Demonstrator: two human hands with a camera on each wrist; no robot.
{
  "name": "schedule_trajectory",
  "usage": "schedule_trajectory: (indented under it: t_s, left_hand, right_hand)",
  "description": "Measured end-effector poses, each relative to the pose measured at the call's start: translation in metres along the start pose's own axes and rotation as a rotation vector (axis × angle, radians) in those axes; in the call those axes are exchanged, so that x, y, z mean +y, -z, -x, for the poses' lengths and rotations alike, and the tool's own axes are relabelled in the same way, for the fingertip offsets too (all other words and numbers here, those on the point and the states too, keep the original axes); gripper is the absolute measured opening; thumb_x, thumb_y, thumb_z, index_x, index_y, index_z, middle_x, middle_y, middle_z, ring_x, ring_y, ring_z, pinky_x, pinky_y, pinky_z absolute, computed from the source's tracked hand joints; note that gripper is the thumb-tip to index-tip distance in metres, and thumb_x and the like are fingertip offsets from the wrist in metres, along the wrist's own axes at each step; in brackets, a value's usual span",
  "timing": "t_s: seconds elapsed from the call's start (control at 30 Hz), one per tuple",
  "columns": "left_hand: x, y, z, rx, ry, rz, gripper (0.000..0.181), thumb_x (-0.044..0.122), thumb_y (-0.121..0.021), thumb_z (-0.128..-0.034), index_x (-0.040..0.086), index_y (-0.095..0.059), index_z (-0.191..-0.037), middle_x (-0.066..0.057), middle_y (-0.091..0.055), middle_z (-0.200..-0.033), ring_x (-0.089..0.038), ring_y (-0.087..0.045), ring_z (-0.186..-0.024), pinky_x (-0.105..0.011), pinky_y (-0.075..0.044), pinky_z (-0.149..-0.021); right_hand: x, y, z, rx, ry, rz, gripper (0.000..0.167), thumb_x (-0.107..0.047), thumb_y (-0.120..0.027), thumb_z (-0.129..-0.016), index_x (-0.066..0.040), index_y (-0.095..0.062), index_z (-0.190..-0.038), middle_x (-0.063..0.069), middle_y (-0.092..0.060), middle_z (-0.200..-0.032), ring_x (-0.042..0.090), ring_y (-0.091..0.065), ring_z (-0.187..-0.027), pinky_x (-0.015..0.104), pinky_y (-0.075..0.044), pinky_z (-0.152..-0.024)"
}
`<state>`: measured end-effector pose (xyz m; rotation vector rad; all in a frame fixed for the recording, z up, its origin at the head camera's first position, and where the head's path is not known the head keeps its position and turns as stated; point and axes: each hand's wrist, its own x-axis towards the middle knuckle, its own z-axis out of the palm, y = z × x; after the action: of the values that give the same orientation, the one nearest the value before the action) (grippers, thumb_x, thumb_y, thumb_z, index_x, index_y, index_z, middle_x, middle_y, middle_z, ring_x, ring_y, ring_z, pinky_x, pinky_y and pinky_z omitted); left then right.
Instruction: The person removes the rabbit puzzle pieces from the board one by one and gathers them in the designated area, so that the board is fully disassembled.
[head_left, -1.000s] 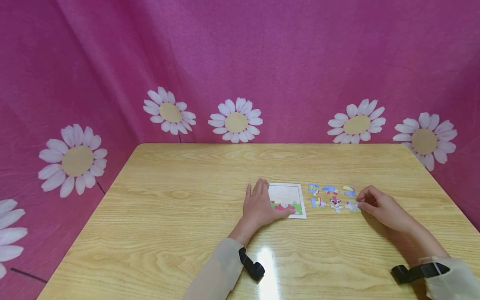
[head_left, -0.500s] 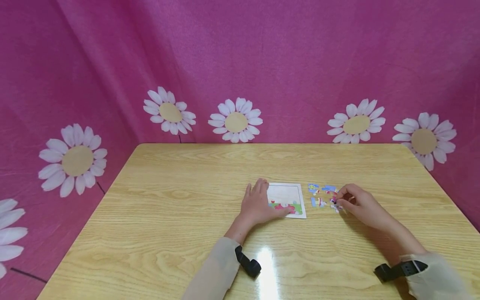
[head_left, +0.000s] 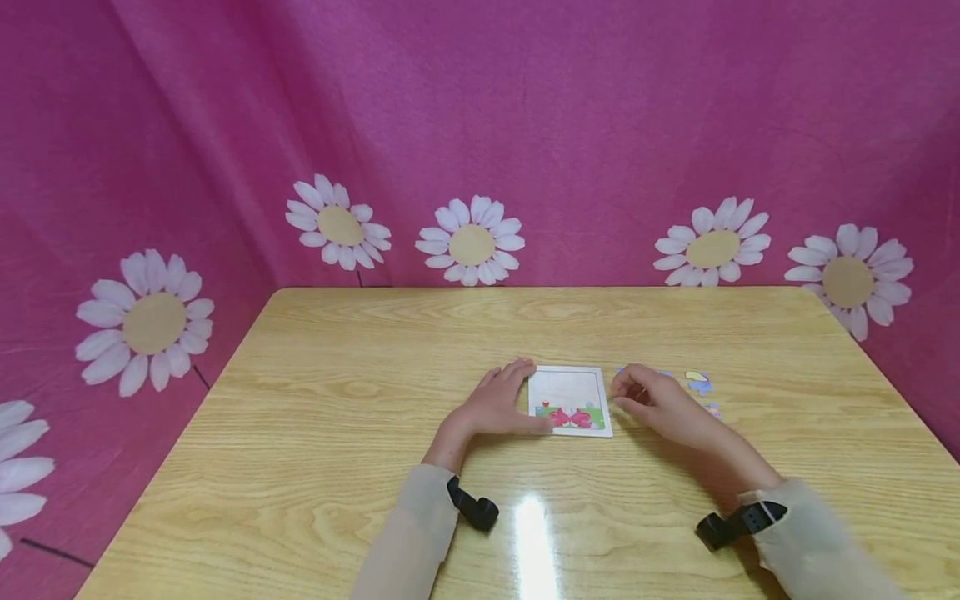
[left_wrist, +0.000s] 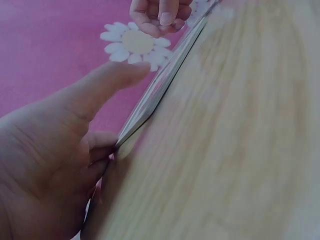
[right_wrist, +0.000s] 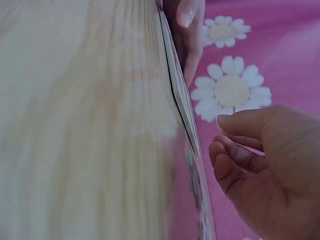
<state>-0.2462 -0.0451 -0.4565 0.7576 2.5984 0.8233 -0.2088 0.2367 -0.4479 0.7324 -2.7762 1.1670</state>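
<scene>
Loosely curled, my right hand (head_left: 663,407) shows nothing held, left hand (head_left: 489,408) relaxed against the board (head_left: 566,387); likely choosing puzzle pieces (head_left: 699,387), pinch needed next.

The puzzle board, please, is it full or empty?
Partly full: the puzzle board has a pink-and-green strip nearest, but whitish surface beyond.

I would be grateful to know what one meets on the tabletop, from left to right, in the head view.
Left hand, puzzle board, right hand; the loose puzzle pieces overlap the right hand, so I leave them out.
</scene>
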Motion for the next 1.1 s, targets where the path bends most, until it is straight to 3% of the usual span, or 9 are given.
schedule_trajectory:
  t_s: [0.17,0.47,0.9,1.1]
  left_hand:
    - [-0.006,0.004,-0.001,-0.036,-0.04,0.018,0.096,0.049,-0.073,-0.0807,0.011,-0.025,-0.155,-0.004,-0.021,-0.165,-0.02,-0.013,-0.154,-0.041,-0.008,-0.128]
    - [-0.01,0.007,0.0,-0.061,-0.056,0.073,0.094,0.041,-0.076,-0.0818,0.012,-0.025,-0.156,-0.004,-0.019,-0.165,-0.02,-0.011,-0.155,-0.042,-0.006,-0.128]
    - [-0.011,0.004,-0.003,-0.053,-0.07,0.052,0.094,0.042,-0.075,-0.0822,0.012,-0.025,-0.155,-0.004,-0.02,-0.165,-0.019,-0.011,-0.155,-0.042,-0.008,-0.127]
    - [-0.011,0.005,-0.001,-0.054,-0.065,0.049,0.094,0.041,-0.076,-0.0825,0.011,-0.025,-0.156,-0.003,-0.02,-0.165,-0.019,-0.011,-0.155,-0.042,-0.008,-0.127]
  right_hand:
    - [-0.011,-0.012,-0.011,-0.074,-0.036,-0.013,0.011,-0.005,-0.065,-0.092,-0.007,-0.061,-0.102,0.001,-0.063,-0.09,0.002,-0.053,-0.079,0.018,-0.049,-0.069]
    - [-0.027,-0.03,-0.029,-0.175,-0.011,-0.046,0.017,-0.008,-0.07,-0.089,-0.004,-0.062,-0.104,0.003,-0.063,-0.087,0.002,-0.053,-0.077,0.018,-0.048,-0.068]
    - [-0.033,-0.046,-0.042,-0.204,0.086,-0.012,0.018,-0.006,-0.073,-0.085,-0.001,-0.065,-0.1,0.002,-0.059,-0.076,0.0,-0.047,-0.068,0.016,-0.044,-0.061]
    - [-0.031,-0.048,-0.048,-0.258,0.071,-0.028,0.018,-0.006,-0.071,-0.087,0.0,-0.062,-0.1,0.002,-0.056,-0.076,0.001,-0.046,-0.068,0.016,-0.042,-0.062]
